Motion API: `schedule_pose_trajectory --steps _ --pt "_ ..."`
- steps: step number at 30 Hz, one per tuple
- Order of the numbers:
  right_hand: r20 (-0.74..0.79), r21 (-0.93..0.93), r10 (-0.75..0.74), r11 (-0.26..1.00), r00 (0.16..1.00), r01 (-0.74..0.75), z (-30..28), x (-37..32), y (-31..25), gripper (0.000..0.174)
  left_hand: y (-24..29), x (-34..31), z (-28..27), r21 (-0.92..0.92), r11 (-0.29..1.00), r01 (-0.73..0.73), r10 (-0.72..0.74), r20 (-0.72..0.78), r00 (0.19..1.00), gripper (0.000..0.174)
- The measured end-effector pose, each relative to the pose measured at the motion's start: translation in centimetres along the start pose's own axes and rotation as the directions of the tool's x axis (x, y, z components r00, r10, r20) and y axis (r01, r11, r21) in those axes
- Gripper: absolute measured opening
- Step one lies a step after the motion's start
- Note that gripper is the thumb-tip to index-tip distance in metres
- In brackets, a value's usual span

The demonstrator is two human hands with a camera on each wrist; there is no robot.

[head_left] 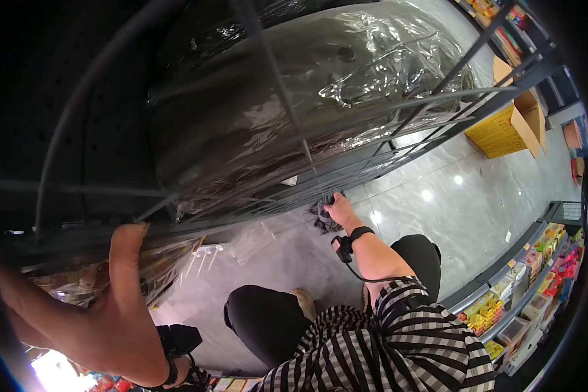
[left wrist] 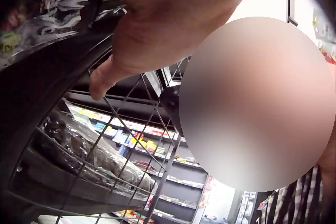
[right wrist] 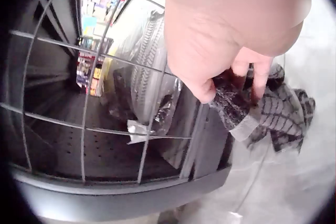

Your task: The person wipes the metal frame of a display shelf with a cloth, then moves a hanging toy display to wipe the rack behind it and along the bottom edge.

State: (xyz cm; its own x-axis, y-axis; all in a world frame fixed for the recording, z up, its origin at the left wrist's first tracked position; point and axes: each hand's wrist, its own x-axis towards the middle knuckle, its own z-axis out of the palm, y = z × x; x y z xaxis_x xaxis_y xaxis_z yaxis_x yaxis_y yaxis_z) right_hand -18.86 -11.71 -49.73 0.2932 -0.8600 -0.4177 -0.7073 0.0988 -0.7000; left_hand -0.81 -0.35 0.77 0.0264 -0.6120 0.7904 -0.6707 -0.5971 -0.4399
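Note:
My right hand (head_left: 340,210) is low beside the shelf's wire side panel (right wrist: 84,127), just above the floor. It grips a bunched dark checked cloth (right wrist: 281,111) with a pale label; most of the cloth hangs out past the fingers. Up at the other end of the shelf, my left hand (head_left: 104,320) spreads wide, its thumb stretched out straight. In the left wrist view the thumb tip (left wrist: 97,90) rests at the shelf's dark edge above the wire grid; the other fingers are out of that frame. Behind the wires lies a big dark bundle in clear plastic (head_left: 255,111).
Beyond the shelf, an open yellow cardboard box (head_left: 503,134) stands on the shiny grey floor (head_left: 438,196). Low shelves with colourful packages (head_left: 496,307) run along the right. My bent knees (head_left: 261,320) are close below the wire panel.

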Motion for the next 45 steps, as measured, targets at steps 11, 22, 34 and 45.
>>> schedule_pose_trajectory --steps 11,22,34,45 --pt "0.278 -0.83 -0.121 0.468 0.953 0.302 -2.0 0.8 -2.4 0.047 -0.2 0.3 -0.1 -0.067 0.996 -0.053 0.052 -0.016 0.999 0.097" --pt "-0.027 -0.454 -0.16 0.881 0.987 0.131 1.0 0.1 -1.0 0.04 0.2 0.2 -0.3 0.002 1.0 -0.029 0.029 -0.013 1.0 0.099" --pt "0.043 -0.48 -0.114 0.869 0.993 0.121 -1.1 -0.3 -0.5 0.03 0.2 0.3 -0.2 -0.078 0.994 -0.078 0.076 -0.031 0.997 0.096" --pt "0.003 -0.479 -0.024 0.877 1.0 0.022 -1.4 -2.0 -1.4 0.039 0.6 0.4 -0.6 -0.075 0.993 -0.092 0.092 -0.011 0.996 0.097"
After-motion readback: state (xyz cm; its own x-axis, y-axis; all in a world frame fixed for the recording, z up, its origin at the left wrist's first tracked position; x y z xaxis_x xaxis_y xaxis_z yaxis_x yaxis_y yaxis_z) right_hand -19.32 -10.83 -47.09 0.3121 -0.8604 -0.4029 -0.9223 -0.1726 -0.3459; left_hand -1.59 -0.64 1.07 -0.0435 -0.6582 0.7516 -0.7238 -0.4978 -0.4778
